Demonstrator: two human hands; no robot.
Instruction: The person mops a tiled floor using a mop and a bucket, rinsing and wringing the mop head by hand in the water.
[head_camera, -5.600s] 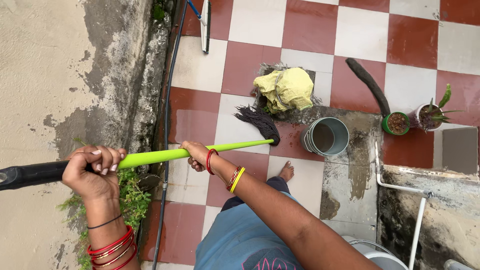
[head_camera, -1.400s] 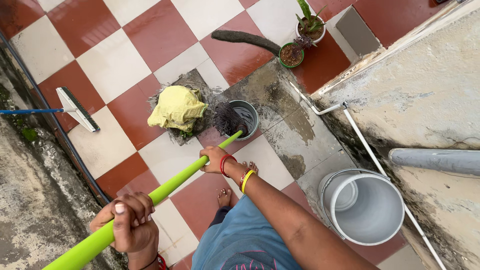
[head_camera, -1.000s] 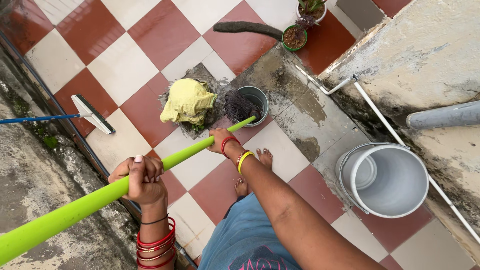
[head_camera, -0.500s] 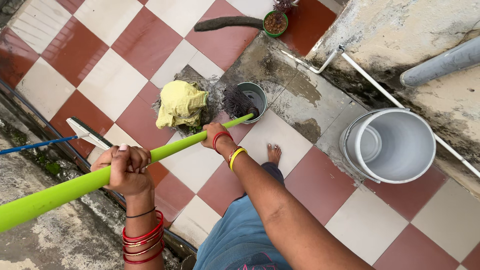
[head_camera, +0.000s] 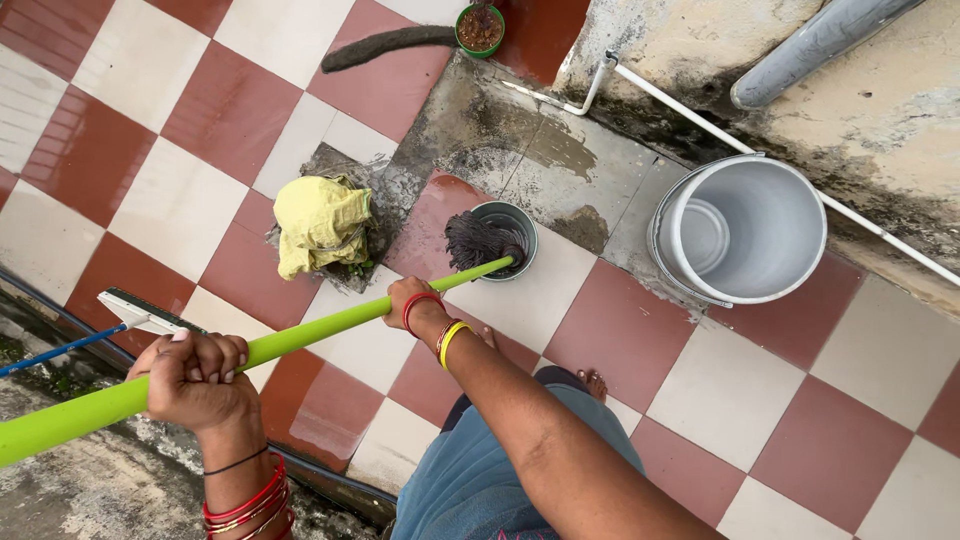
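From the head camera, looking straight down, the mop (head_camera: 300, 335) runs as a long bright green pole from about 8 o'clock up toward the centre, where its dark grey stringy head (head_camera: 478, 243) sits in the mouth of a small grey pot (head_camera: 518, 222) standing on the wet red-and-cream checked floor (head_camera: 720, 390). The pole is smooth and round, thicker near the lower left edge and slimmer near the head; the strands look damp and bunched, spilling over the pot's left rim. The left hand (head_camera: 192, 378), at 8 o'clock, has its grip wrapped tight around the thick part of the pole, fingers curled over the top, red bangles on the wrist. The right hand (head_camera: 408, 300), just left of centre, has its grip pressed together around the slimmer part, near the mop head, with red and yellow bangles behind it. At 10 o'clock from the pot lies a crumpled yellow cloth (head_camera: 318, 222) on a dirty patch. At 3 o'clock stands a large grey bucket (head_camera: 742, 232) against the stained wall. At 12 o'clock sits a small green plant pot (head_camera: 480, 28), and at 9 o'clock lies a white wiper with a blue handle (head_camera: 135, 312).
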